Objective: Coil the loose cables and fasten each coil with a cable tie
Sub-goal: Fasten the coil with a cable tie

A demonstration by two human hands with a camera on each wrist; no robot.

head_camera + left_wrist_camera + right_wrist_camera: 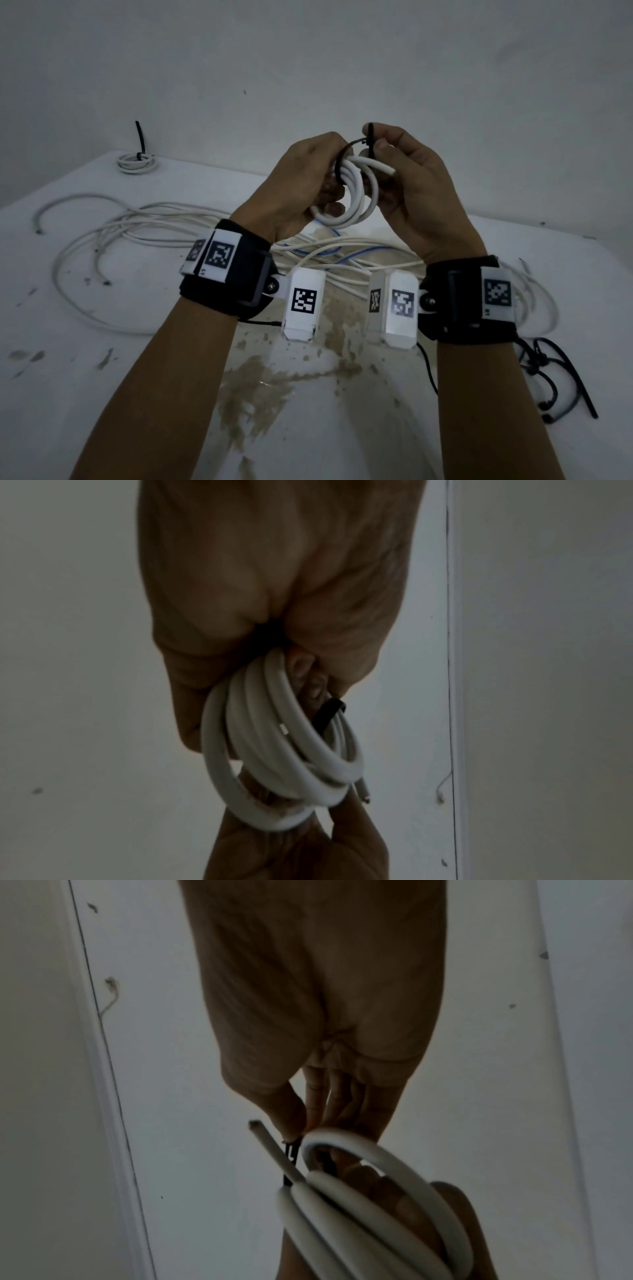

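Left hand (310, 181) grips a white coil (356, 192) above the bench (342, 428); right fingers (383, 145) pinch its black tie (368, 137), unfinished; one tied coil (137, 162) at 10 o'clock, loose cables (137, 236) remain

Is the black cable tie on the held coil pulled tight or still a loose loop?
Loose. The cable tie arcs clear above the white coil, which the left hand holds; the right hand pinches the tie's head.
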